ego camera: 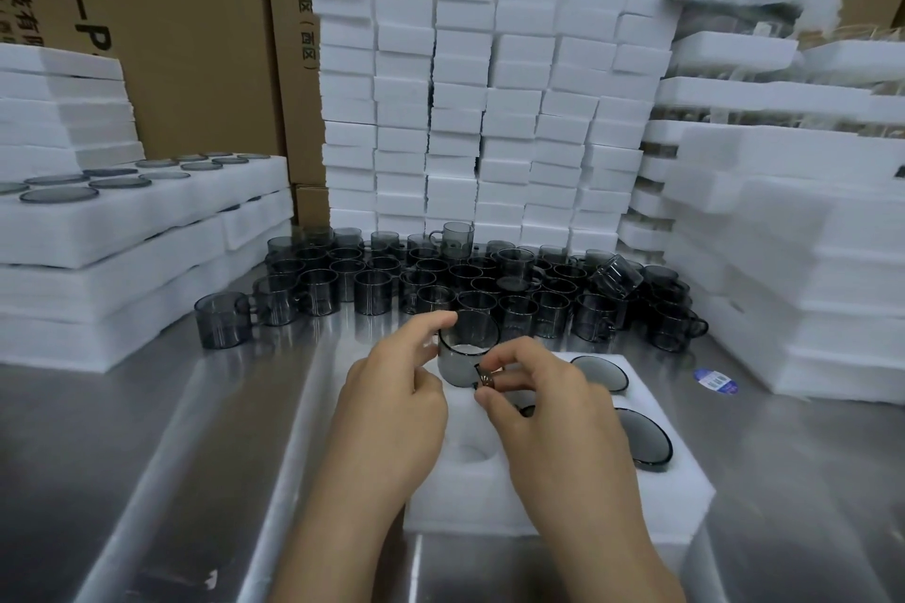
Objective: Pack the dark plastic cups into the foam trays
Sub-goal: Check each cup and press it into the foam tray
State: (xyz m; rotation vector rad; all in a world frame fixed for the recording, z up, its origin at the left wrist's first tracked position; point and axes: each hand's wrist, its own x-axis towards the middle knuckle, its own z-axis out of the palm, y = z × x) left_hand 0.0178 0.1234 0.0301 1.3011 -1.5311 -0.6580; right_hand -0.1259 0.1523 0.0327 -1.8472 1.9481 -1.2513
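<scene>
In the head view, the right hand [543, 402] pinches the handle of one dark cup [467, 348] between thumb and forefinger. The left hand [392, 387] curls its forefinger and thumb round the cup's wall at its 9 o'clock side. The cup stands upright, mouth up, at the far left corner of the foam tray [563, 504]. The hands hide its base, so I cannot tell whether it has entered a hole.

Two seated cups [641, 438] are sunk in the tray at about 4 o'clock from the held one, with only their round tops showing. An empty hole [472, 453] lies at 6 o'clock, between the wrists. The loose cups [489, 279] crowd the steel table [147, 455] at 12 o'clock, just beyond the tray.

To seat this cup well, I would keep it level and centred over its hole. The handle should probably be turned to wherever the foam leaves room. Push down on the rim with both hands, since pushing on the handle alone would likely tip the cup and could gouge the soft foam edge.
</scene>
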